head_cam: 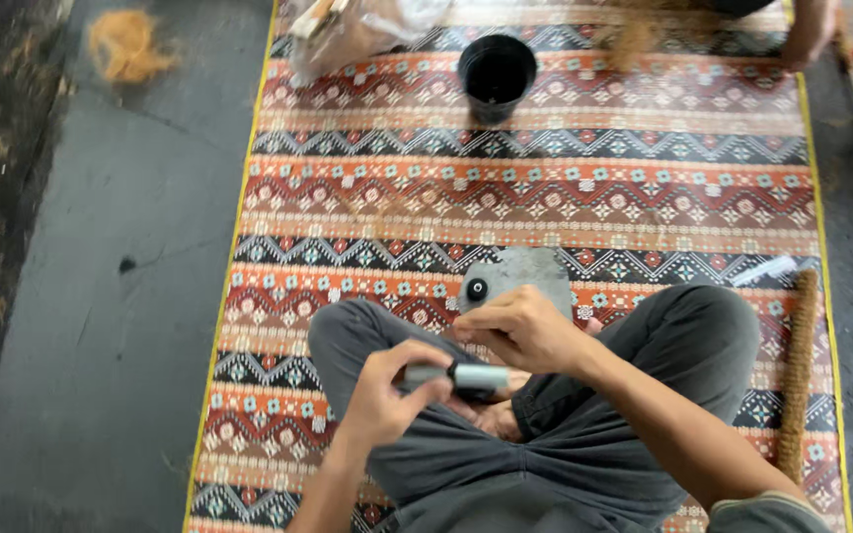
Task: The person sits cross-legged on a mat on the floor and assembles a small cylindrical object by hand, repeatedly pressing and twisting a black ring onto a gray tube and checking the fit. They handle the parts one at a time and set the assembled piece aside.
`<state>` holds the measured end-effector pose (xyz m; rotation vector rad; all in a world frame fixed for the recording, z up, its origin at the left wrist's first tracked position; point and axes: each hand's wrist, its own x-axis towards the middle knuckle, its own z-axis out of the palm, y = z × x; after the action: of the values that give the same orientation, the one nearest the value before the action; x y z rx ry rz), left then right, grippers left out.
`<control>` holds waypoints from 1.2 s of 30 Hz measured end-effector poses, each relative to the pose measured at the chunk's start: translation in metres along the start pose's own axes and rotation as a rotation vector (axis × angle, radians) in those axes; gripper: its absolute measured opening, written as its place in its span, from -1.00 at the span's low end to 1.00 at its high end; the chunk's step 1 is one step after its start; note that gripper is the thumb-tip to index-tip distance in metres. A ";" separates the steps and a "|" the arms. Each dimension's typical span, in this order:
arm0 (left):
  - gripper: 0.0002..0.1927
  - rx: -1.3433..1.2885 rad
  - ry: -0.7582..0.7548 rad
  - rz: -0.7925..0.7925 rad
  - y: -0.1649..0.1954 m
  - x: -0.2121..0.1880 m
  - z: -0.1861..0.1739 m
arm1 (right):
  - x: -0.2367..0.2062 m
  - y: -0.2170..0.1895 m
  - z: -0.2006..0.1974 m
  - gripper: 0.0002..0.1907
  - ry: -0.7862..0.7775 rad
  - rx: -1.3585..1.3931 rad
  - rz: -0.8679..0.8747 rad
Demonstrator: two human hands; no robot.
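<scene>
Two hands on grey tube [466, 376], lower centre of frame, over your lap: left hand [384, 395] clamps one end, right hand [522, 329] pinches other from above. Keep tube level, left grip firm, twist gently.

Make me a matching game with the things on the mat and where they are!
Things:
1. black pot
2. grey tube
3. plastic bag
4. brown fibre stick

Places:
A. lying along the mat's right edge
B. held between both hands, over the crossed legs
C. standing upright near the far end of the mat, in the middle
D. at the mat's far left corner

Pairs: 1-C, 2-B, 3-D, 4-A
</scene>
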<state>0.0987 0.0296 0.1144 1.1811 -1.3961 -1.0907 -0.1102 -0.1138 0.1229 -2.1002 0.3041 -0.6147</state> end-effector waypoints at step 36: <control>-0.74 -0.003 -0.015 0.049 0.004 -0.006 0.023 | -0.025 0.000 -0.006 -0.86 -0.038 0.162 0.137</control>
<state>0.0756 0.0372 0.1144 1.1331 -1.4268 -1.0692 -0.1341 -0.1073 0.1175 -1.9162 0.3622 -0.5009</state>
